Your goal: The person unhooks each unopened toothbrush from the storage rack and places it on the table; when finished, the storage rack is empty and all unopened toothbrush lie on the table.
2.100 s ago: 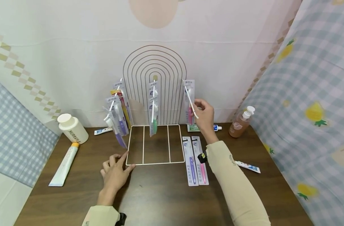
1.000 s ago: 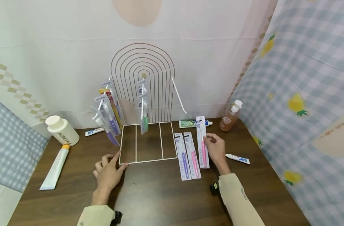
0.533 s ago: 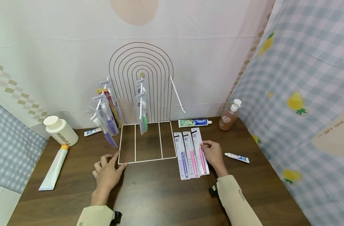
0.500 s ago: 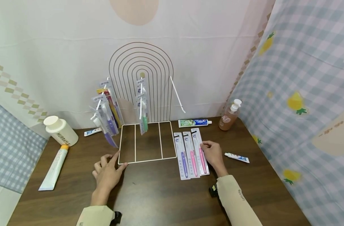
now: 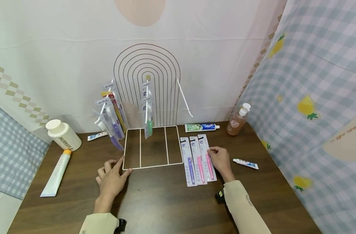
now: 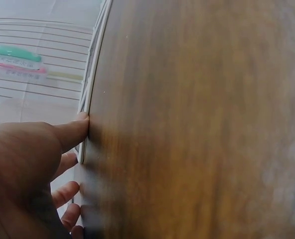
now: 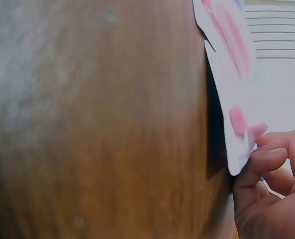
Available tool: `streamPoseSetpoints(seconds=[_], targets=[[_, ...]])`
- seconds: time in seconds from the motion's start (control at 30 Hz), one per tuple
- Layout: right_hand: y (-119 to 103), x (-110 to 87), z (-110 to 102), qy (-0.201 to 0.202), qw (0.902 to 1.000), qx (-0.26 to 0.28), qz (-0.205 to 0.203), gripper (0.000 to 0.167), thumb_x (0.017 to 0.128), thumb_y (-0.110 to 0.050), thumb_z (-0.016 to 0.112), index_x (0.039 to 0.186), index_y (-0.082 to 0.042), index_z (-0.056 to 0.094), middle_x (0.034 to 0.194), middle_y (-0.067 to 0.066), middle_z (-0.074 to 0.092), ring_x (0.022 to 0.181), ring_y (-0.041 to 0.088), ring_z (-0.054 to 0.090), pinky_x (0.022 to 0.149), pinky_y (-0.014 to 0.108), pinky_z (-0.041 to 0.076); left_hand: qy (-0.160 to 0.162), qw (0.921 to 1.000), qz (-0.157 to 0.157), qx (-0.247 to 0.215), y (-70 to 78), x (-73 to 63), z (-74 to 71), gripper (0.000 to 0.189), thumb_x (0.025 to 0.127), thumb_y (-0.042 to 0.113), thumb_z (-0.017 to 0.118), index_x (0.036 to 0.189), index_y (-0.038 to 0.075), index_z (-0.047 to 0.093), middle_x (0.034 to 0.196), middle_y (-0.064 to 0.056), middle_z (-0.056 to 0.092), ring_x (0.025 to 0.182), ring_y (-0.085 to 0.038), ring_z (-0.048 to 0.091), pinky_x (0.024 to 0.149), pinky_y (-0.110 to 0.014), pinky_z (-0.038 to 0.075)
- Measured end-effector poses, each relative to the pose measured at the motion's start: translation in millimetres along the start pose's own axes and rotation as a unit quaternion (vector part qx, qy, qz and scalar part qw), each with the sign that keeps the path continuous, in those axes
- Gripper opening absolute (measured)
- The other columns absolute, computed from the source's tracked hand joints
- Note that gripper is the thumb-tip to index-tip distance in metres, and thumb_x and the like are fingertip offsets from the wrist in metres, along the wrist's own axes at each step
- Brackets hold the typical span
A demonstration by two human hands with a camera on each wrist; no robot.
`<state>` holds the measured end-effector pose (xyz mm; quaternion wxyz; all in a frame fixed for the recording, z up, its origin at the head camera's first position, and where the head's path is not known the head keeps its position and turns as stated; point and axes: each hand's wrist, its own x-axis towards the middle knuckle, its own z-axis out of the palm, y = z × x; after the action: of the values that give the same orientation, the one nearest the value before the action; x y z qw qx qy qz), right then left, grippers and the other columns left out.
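the right hand (image 5: 221,159) pinches the right edge of a pink toothbrush pack (image 5: 208,161), which lies on the table (image 5: 166,201) to the right of the wire rack (image 5: 153,166), last in a row of three. just left of it lie a second pink pack (image 5: 198,162) and a purple pack (image 5: 189,162). in the head view the knuckles cover most of the thumb; the right wrist view shows the thumb and a finger at the card's edge, but the pack is blurred and runs out of frame at the top, so its print cannot be read there. its long axis runs from near to far, leaning a little left at the far end, with the bristle end toward the wall and the handle toward the person. the left hand (image 5: 111,180) is spread, forefinger and thumb touching the rack's near left corner; its wrist view cuts off the back of that hand. the packs hanging on the left (image 5: 113,120) overlap too much to count, and they partly hide a small tube (image 5: 96,136). both sleeves leave the head view at the bottom.
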<state>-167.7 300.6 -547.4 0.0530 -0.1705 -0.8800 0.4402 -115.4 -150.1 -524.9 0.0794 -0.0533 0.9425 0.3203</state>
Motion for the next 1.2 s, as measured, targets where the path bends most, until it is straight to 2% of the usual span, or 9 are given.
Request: streamPoseSetpoints(seconds=[0.1, 0.33, 0.4, 0.6, 0.8, 0.9, 0.97, 1.1, 1.2], targets=[[-14.2, -10.9, -5.3, -0.002, 1.0000, 0.002, 0.002, 0.028, 0.109, -0.019, 0.072, 0.123, 0.002, 0.085, 0.105, 0.018, 0.085, 0.089, 0.023, 0.075, 0.076, 0.030, 0.055, -0.002, 1.0000, 0.000, 0.001, -0.1, 0.5, 0.0, 0.075, 0.116, 0.046, 0.065, 0.179, 0.017, 0.038, 0.173, -0.025, 0.026, 0.153, -0.066, 0.017, 0.109, -0.075, 0.023], [-6.9, -7.2, -1.6, 0.004, 1.0000, -0.003, -0.005, 0.024, 0.106, -0.016, 0.074, 0.118, 0.001, 0.086, 0.099, 0.015, 0.084, 0.084, 0.019, 0.073, 0.072, 0.029, 0.054, -0.004, 1.0000, -0.001, -0.001, 0.4, 0.1, -0.3, 0.074, 0.116, 0.046, 0.065, 0.179, 0.018, 0.038, 0.173, -0.025, 0.026, 0.153, -0.065, 0.018, 0.109, -0.075, 0.023], [-15.2, -12.4, -3.6, 0.007, 1.0000, -0.001, 0.006, 0.025, 0.107, -0.016, 0.074, 0.119, 0.001, 0.086, 0.102, 0.016, 0.084, 0.086, 0.019, 0.074, 0.074, 0.028, 0.054, -0.002, 1.0000, -0.001, -0.001, 0.2, 0.0, -0.2, 0.074, 0.116, 0.046, 0.065, 0.179, 0.018, 0.038, 0.173, -0.025, 0.026, 0.153, -0.065, 0.018, 0.109, -0.075, 0.023], [-15.0, -12.9, -2.8, 0.011, 0.9999, 0.002, 0.005, 0.028, 0.107, -0.017, 0.074, 0.126, 0.001, 0.084, 0.103, 0.015, 0.082, 0.082, 0.015, 0.070, 0.071, 0.026, 0.052, 0.011, 0.9999, 0.005, -0.002, -1.8, 0.1, 1.3, 0.074, 0.115, 0.044, 0.067, 0.178, 0.016, 0.040, 0.171, -0.026, 0.029, 0.150, -0.065, 0.021, 0.107, -0.074, 0.024], [-22.4, -15.6, -1.8, 0.016, 0.9998, 0.000, -0.008, 0.028, 0.109, -0.017, 0.074, 0.132, -0.002, 0.082, 0.108, 0.017, 0.081, 0.088, 0.021, 0.069, 0.077, 0.028, 0.051, 0.008, 0.9999, 0.007, -0.003, -1.4, 0.1, 0.8, 0.074, 0.115, 0.045, 0.066, 0.178, 0.017, 0.040, 0.172, -0.026, 0.029, 0.149, -0.065, 0.020, 0.107, -0.074, 0.024], [-33.6, -13.6, 1.8, 0.023, 0.9992, 0.002, -0.032, 0.029, 0.108, -0.015, 0.075, 0.133, -0.002, 0.082, 0.110, 0.017, 0.080, 0.093, 0.022, 0.067, 0.080, 0.028, 0.049, 0.003, 1.0000, 0.007, 0.002, -0.9, 0.4, -0.1, 0.075, 0.116, 0.045, 0.066, 0.179, 0.018, 0.038, 0.173, -0.025, 0.028, 0.149, -0.064, 0.020, 0.108, -0.074, 0.023], [-45.2, -11.4, 5.0, 0.018, 0.9982, 0.017, -0.054, 0.030, 0.108, -0.013, 0.076, 0.135, 0.000, 0.081, 0.111, 0.020, 0.080, 0.088, 0.021, 0.067, 0.076, 0.026, 0.049, 0.007, 0.9999, 0.009, 0.003, -0.6, 0.3, -0.3, 0.075, 0.115, 0.044, 0.067, 0.179, 0.018, 0.038, 0.173, -0.025, 0.028, 0.148, -0.064, 0.022, 0.108, -0.074, 0.023], [-79.0, -6.4, 14.8, -0.014, 0.9921, 0.069, -0.104, 0.033, 0.106, -0.008, 0.078, 0.137, 0.003, 0.079, 0.114, 0.024, 0.080, 0.074, 0.011, 0.065, 0.066, 0.020, 0.050, 0.029, 0.9995, 0.015, -0.005, -1.2, -0.4, 0.9, 0.073, 0.113, 0.041, 0.070, 0.177, 0.016, 0.044, 0.170, -0.026, 0.032, 0.144, -0.063, 0.025, 0.106, -0.074, 0.024], [-110.7, -4.1, 24.4, -0.047, 0.9830, 0.102, -0.146, 0.033, 0.106, -0.006, 0.079, 0.137, 0.004, 0.078, 0.116, 0.025, 0.078, 0.075, 0.003, 0.063, 0.067, 0.016, 0.051, 0.037, 0.9992, 0.017, -0.008, -1.6, -1.2, 1.7, 0.073, 0.112, 0.040, 0.071, 0.175, 0.015, 0.045, 0.168, -0.026, 0.034, 0.144, -0.063, 0.025, 0.105, -0.073, 0.024]])
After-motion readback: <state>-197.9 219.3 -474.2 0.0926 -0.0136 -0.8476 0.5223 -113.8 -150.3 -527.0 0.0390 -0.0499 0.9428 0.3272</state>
